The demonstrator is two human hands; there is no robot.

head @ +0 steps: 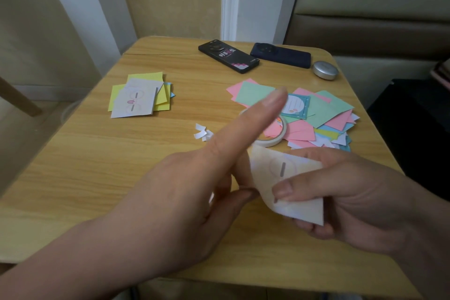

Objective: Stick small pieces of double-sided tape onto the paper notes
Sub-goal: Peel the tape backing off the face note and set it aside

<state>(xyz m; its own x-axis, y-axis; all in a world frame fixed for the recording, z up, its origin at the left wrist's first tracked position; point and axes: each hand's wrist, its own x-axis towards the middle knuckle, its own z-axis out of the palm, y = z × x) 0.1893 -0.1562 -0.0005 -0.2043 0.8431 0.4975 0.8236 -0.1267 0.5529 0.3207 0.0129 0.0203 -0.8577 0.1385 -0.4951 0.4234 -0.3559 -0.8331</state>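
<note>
The tabletop (102, 173) holds everything, and its main hazard is the right-hand edge: the loose heap of coloured notes (323, 114) spreads almost to it, so a careless sweep of a forearm could push sheets off. The near left half of the surface is bare wood, the best room for laying work down. The finished stack (138, 98) lies well apart at the far left, out of the way. The left hand (194, 190) has its forefinger pointing straight out while thumb and another finger pinch the curled left edge of the white note (265, 178). The right hand (353, 197) has its grip on the same note, thumb on top and fingers beneath, holding it above the near edge. Pulling from both sides could crease or tear the paper, or drag the grey tape strip (282, 169) askew. The tape roll (272, 140) sits just beyond the hands, touching the heap; a sticky finger may lift loose sheets. The white liner scraps (203, 133) nearby could cling to exposed adhesive.
</note>
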